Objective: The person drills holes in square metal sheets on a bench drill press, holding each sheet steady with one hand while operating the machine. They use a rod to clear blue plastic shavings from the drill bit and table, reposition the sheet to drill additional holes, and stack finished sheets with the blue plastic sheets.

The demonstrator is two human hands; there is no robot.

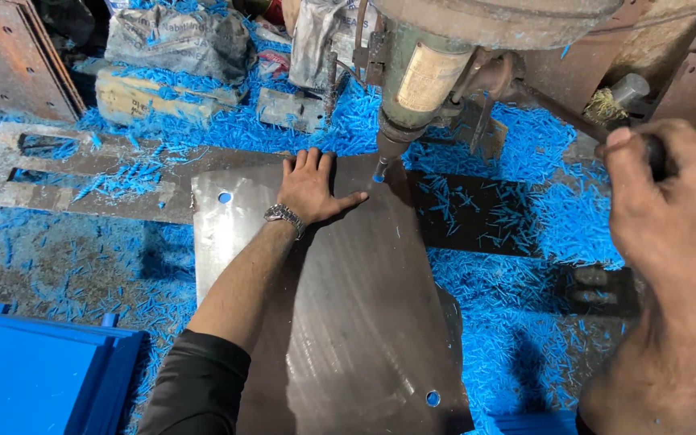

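Left hand (309, 187) lay flat, unclenched, on steel plate (340, 322) just beside drill bit (380, 169); right hand (674, 217) gripped feed lever (557, 113). Risk: plate spinning, cutting fingers.

Lever handle (656, 155) hidden inside right hand (674, 217)

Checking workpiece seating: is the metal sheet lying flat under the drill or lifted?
Flat. The sheet lies on the chip-covered bed, left hand spread palm-down on it beside the drill bit. No raised edge shows.
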